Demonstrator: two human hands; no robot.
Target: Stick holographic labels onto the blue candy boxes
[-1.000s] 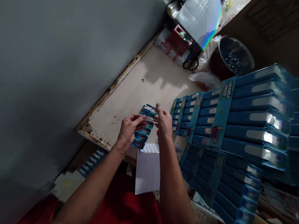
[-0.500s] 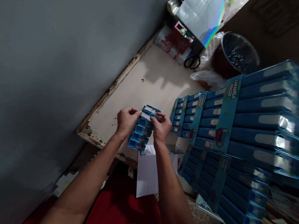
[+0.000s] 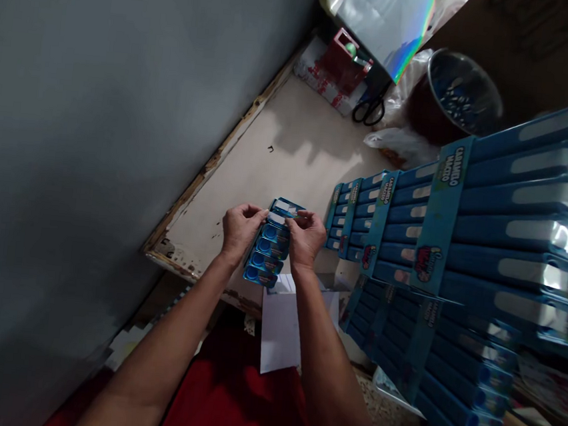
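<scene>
A blue pack of several small boxes (image 3: 269, 247) with round blue marks lies under my hands near the table's front edge. My left hand (image 3: 240, 232) pinches the left end of a small white strip (image 3: 277, 219) at the upper part of the pack. On the strip's right end, my right hand (image 3: 306, 237) has its thumb and finger closed. Another pale strip shows on the box just above. Below the pack, white paper sheets (image 3: 280, 333) hang over the front edge beside my right forearm.
Stacked blue display packs (image 3: 439, 214) fill the right side. At the back are a red tape dispenser (image 3: 343, 61), black scissors (image 3: 369, 111) and a metal bowl (image 3: 463, 100) of small pieces. A grey wall (image 3: 100, 88) borders the pale table (image 3: 248, 169) on the left.
The view has shifted slightly, so the stacked packs and the bowl appear a little farther right. Both hands keep nearly the same place on the strip.
</scene>
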